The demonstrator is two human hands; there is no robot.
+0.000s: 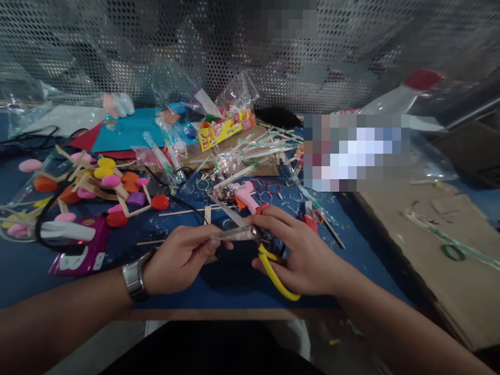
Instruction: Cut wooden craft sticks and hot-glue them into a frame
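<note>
My right hand (pixel 300 250) grips a pair of scissors (pixel 278 273) with yellow-edged handles, fingers around the loops. The blades are spread apart and point left. My left hand (pixel 183 258), with a metal watch on its wrist, is closed in a pinch at the end of the lower blade. What else sits between its fingertips is hidden. Just beyond the blades lies a pink glue gun (pixel 245 195). Thin wooden sticks (pixel 208 212) lie behind my left hand on the blue tabletop (pixel 234 291).
At left, stick frames (pixel 128 200) carry colourful rounded pieces beside a purple device (pixel 84 245) with a black cable. Coloured sheets (pixel 133 133), a yellow package (pixel 221 133) and plastic bags are at the back. Cardboard (pixel 414 245) covers the right side. A perforated panel (pixel 175 47) stands behind.
</note>
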